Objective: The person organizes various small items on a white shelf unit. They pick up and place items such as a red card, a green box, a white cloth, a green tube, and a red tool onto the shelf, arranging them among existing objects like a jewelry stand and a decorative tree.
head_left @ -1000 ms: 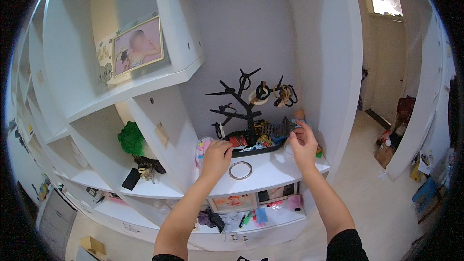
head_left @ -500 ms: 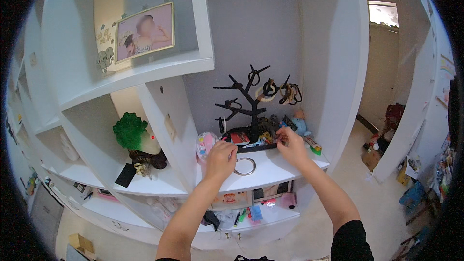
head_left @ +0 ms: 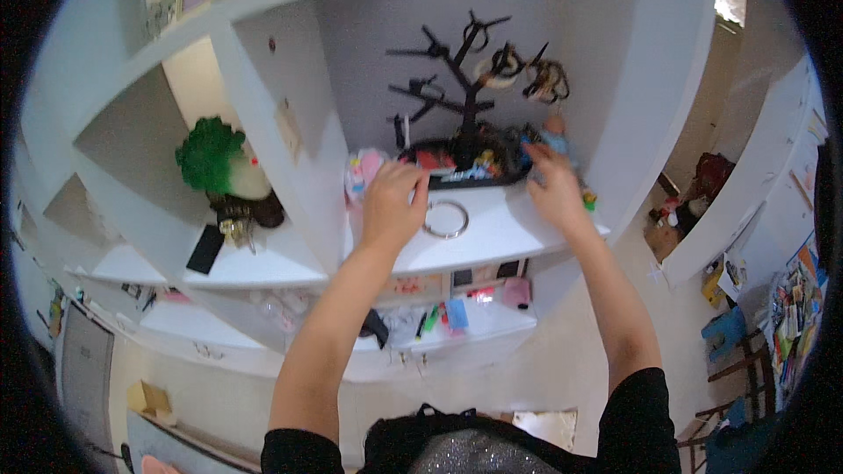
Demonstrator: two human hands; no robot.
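Since the earlier frame, the right hand [head_left: 556,191] has shifted outward to the right end of the black tray [head_left: 492,183], which stands back from the front edge of the shelf [head_left: 509,224]. The left hand [head_left: 393,200] is at the tray's front left corner. Cannot tell whether either grip pinches. Judged step: two-handed adjustment; next move calls for level contact.

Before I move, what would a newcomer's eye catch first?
A black branching stand hung with dark and tan loops rises from a black tray between left hand and right hand. A silvery ring lies on the white shelf before it. In the next compartment leftward sits a green leafy ornament.
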